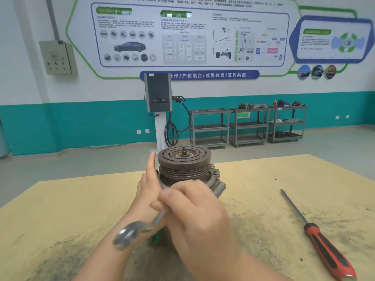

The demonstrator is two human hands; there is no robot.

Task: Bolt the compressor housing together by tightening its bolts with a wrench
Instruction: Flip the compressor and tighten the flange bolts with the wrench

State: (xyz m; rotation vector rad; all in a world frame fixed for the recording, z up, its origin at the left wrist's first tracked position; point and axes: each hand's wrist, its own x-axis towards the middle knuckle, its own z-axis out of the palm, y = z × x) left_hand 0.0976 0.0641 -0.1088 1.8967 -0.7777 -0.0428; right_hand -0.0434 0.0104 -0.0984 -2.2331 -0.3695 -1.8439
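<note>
The compressor (184, 166) stands upright on the yellow table (253, 191), its rusty grooved pulley on top and a threaded shaft in the middle. A bolt head (216, 171) shows on the housing flange at the right. My right hand (194, 211) grips the handle of a metal ratchet wrench (132, 233), whose blurred head points toward the lower left, in front of the compressor. My left hand (147, 183) rests against the compressor's left side with the index finger pointing straight up; its other fingers are hidden behind my right hand.
A long screwdriver with a red and black handle (324, 246) lies on the table at the right. Dark grit marks the tabletop. Beyond the table stand a charging station (159, 94) and three grey shelf carts (247, 126) along the wall.
</note>
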